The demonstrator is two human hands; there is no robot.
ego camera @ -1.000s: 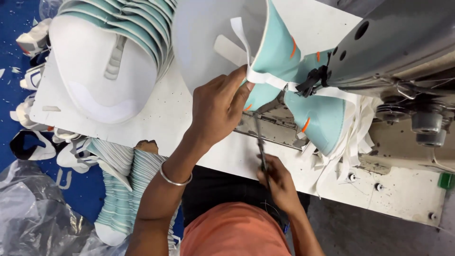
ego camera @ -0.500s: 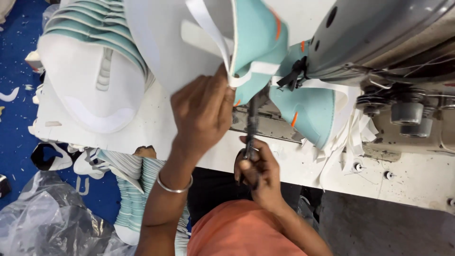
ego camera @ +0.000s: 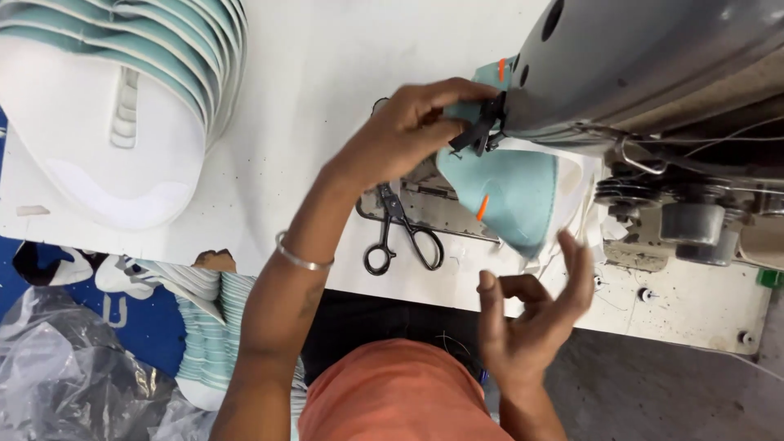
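Teal shoe upper (ego camera: 510, 196): under the grey sewing machine (ego camera: 645, 65) head at the tabletop's (ego camera: 327, 73) near edge, pinched by left hand (ego camera: 408, 131) to steady it. Right hand (ego camera: 531, 314) empty, fingers loosely spread. Scissors (ego camera: 400, 233) lie beside.

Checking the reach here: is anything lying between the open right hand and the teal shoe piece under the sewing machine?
Nothing visible. The right hand hovers open just below the teal shoe piece; the scissors lie off to the side, and the left hand holds the piece's top.
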